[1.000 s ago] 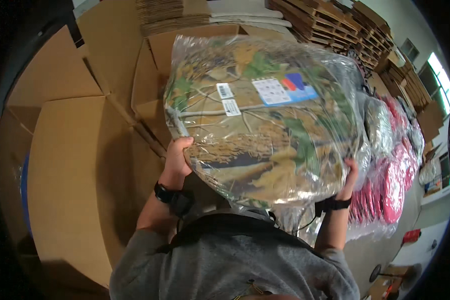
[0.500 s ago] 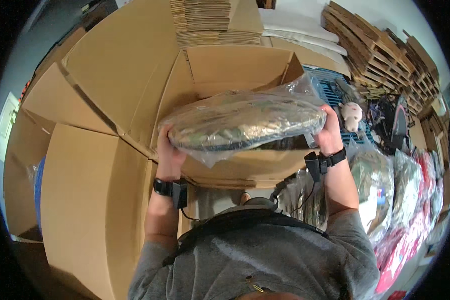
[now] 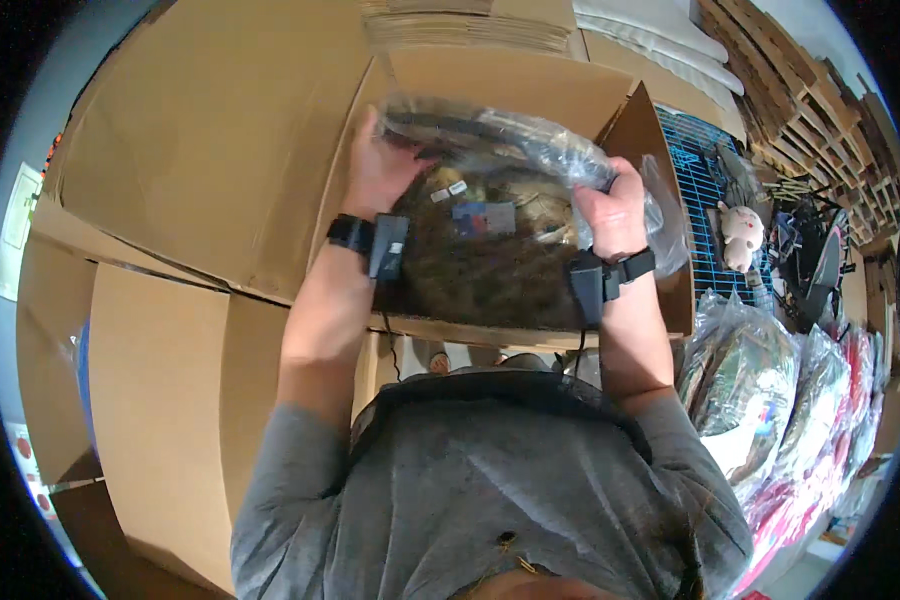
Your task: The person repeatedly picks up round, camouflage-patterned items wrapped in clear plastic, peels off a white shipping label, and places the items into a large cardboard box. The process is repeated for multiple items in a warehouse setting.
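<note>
A clear plastic bag (image 3: 530,135) with a padded, camouflage-patterned item inside is tilted within a large cardboard box (image 3: 510,75). My left hand (image 3: 382,170) is closed on the bag's left end, its fingers partly hidden behind the plastic. At the right end, my right hand (image 3: 613,208) grips the bag with the thumb towards me. Between my wrists, a dark brown bagged surface (image 3: 485,275) fills the box, bearing a small white tag and a blue and red label (image 3: 485,217). Whether this surface belongs to the held bag, I cannot tell.
Open cardboard flaps (image 3: 200,140) spread to the left. Flattened cardboard (image 3: 460,30) is stacked behind. On the right are a blue wire rack (image 3: 695,165), a white plush toy (image 3: 740,238), wooden pallets (image 3: 800,110) and several bagged items (image 3: 750,385).
The bagged item has gone from above the box down into it, its far edge tipped up. Both hands moved away from me, and the dark surface with its label came into view.
</note>
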Demonstrator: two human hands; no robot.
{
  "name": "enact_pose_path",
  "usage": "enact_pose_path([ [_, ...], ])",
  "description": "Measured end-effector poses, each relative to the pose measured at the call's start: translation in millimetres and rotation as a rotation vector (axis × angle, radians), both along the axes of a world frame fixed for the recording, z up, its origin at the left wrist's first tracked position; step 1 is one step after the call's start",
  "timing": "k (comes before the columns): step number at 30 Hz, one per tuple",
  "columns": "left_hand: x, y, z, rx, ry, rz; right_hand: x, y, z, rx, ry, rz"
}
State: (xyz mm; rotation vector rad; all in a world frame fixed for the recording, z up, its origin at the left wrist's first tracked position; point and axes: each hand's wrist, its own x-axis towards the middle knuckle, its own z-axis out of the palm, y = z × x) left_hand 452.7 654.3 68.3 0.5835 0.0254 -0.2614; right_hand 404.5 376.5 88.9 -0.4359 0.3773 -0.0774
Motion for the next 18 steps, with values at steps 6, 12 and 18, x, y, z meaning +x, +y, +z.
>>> enact_pose_path([
  [6, 52, -13, -39, -0.003, -0.021, 0.096, 22, 19, -14, 0.174, -0.061, 0.006],
  [12, 42, 27, -39, 0.158, 0.278, -0.052, -11, 10, -17, -0.059, 0.028, -0.006],
  [18, 12, 120, -155, 0.461, 0.432, -0.089, -41, 6, 43, -0.126, 0.007, 0.313],
])
